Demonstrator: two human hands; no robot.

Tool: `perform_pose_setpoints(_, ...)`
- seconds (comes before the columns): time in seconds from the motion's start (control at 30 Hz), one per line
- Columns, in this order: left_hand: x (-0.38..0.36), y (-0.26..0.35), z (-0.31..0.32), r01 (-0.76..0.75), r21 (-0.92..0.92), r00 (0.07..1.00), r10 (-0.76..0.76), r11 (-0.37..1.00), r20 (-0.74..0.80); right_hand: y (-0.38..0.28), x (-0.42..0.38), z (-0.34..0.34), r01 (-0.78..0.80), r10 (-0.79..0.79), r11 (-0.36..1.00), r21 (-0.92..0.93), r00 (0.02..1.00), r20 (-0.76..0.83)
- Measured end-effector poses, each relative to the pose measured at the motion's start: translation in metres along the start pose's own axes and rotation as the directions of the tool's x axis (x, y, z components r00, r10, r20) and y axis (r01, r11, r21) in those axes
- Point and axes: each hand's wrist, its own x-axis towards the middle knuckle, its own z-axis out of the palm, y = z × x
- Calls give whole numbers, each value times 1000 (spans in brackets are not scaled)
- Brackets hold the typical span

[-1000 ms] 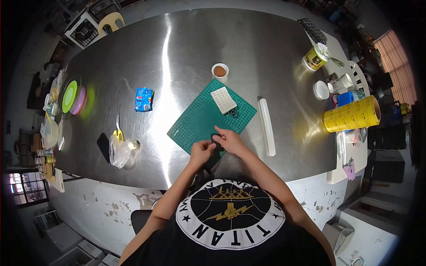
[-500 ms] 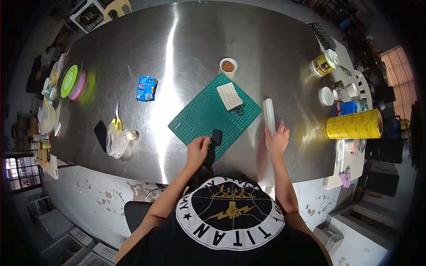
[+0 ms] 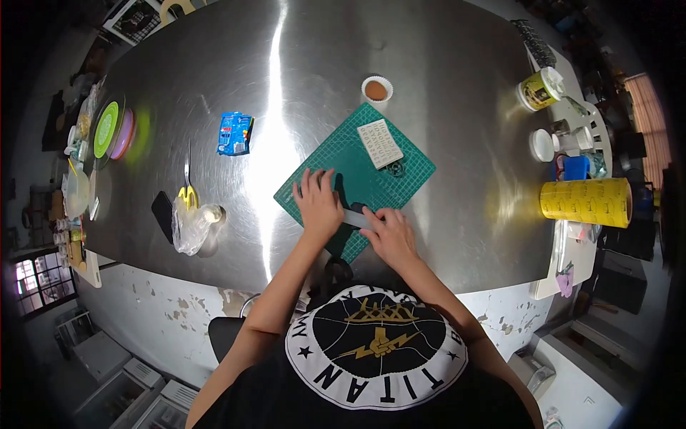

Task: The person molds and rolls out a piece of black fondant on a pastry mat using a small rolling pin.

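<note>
Steel table (image 3: 400, 50), green cutting mat (image 3: 336, 179) near the front edge. A clear ruler (image 3: 359, 219) is laid across the mat's near corner over a dark strip (image 3: 341, 247). Left hand (image 3: 319, 204) is pressed flat, fingers spread, on the ruler's left end. Right hand (image 3: 390, 233) is curled on the right end; actual grip cannot be told. Step judged: ruler alignment. Next, steady pressure is needed.

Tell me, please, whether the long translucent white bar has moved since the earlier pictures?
Yes. The long translucent white bar has left the bare steel and now lies on the green cutting mat, under both hands.
</note>
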Motion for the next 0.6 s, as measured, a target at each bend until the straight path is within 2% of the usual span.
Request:
perform_pose_setpoints(0.07, -10, -5, 8, 32, 130, 995, -43, 991, 86, -4, 5, -9, -76, 71, 985, -155, 997, -44)
perform_pose_setpoints(0.1, -13, -5, 7, 54, 105, 989, -68, 993, 132, -1, 7, -4, -130, 129, 975, -180, 991, -15)
perform_pose_setpoints(0.2, -10, 1, 10, 71, 192, 985, -99, 979, 142, 7, 15, 8, -202, 205, 938, -280, 979, -20)
perform_pose_setpoints(0.23, -3, 2, 8, 56, 201, 973, -99, 978, 207, 9, 19, 9, -201, 209, 940, -275, 978, -3)
perform_pose_setpoints(0.3, 9, 1, 12, 50, 186, 970, -92, 981, 224, 10, 26, 7, -269, 288, 932, -245, 956, 48)
perform_pose_setpoints(0.4, 26, 0, 20, 36, 214, 962, -92, 976, 258, 14, 43, 3, -258, 275, 912, -318, 961, 9)
perform_pose_setpoints(0.6, 51, 6, 30, 35, 306, 974, -101, 952, 204, 30, 65, 1, -263, 261, 916, -302, 964, -47)
